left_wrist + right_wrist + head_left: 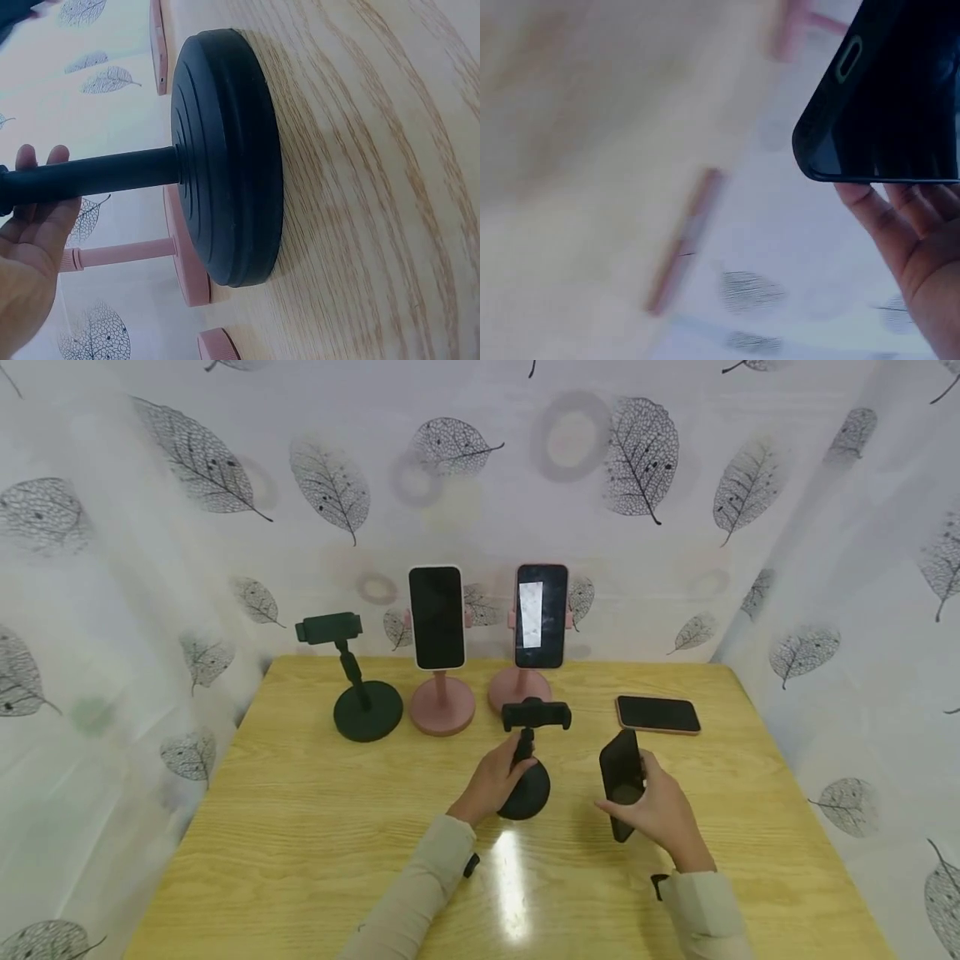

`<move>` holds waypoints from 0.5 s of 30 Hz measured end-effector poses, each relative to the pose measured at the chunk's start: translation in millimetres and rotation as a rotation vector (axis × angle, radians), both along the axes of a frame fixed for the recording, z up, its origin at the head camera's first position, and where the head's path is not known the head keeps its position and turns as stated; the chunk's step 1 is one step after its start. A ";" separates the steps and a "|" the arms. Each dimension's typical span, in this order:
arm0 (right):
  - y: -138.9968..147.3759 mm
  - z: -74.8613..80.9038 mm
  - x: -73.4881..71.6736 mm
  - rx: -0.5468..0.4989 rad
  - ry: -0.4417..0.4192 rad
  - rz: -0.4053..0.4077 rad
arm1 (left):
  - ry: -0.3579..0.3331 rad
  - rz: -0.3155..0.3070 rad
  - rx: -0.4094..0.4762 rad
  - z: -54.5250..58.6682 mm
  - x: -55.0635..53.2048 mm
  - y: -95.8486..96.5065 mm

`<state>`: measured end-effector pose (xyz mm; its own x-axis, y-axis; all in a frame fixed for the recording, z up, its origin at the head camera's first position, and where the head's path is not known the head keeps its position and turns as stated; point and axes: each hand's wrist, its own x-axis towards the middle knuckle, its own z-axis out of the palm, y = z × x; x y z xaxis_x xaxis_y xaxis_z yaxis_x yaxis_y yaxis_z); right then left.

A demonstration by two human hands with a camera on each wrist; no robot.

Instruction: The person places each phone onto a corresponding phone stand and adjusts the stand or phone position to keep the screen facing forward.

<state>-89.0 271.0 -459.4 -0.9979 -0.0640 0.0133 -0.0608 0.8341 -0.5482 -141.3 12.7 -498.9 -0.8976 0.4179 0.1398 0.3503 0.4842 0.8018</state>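
Note:
A black phone stand (527, 793) stands upright on the table, its clamp (536, 716) at the top holding no phone. My left hand (489, 785) grips its stem below the clamp. In the left wrist view, fingers curl around the dark stem (112, 177) above the round base (214, 157). To the right, my right hand (663, 814) holds a dark phone (621, 772) tilted up above the table, apart from the stand. The right wrist view shows that phone's edge with its charging port (849, 58) and fingers (881, 217) along its side.
Behind stand a dark green phone stand (367, 712) with no phone and two pink stands, one bearing a white-edged phone (437, 618), the other a pink-edged phone (553, 618). Another phone (658, 714) lies flat at the right. Leaf-patterned cloth (465, 527) surrounds the wooden table (300, 843).

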 end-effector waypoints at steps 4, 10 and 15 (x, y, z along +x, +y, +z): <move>-22.1 43.5 3.6 -0.089 0.139 -0.008 | 0.021 0.010 0.005 -0.2 0.6 0.8; -60.7 91.5 9.1 -0.252 0.280 0.004 | 0.016 0.019 -0.010 -1.6 0.1 1.2; -95.3 101.1 5.9 -0.350 0.309 0.018 | -0.007 0.020 -0.011 -4.6 0.2 1.5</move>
<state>-83.0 175.8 -358.4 -0.9425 -0.0204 0.3337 -0.2786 0.5997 -0.7501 -141.1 14.2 -503.5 -0.9068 0.4015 0.1287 0.3347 0.4999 0.7988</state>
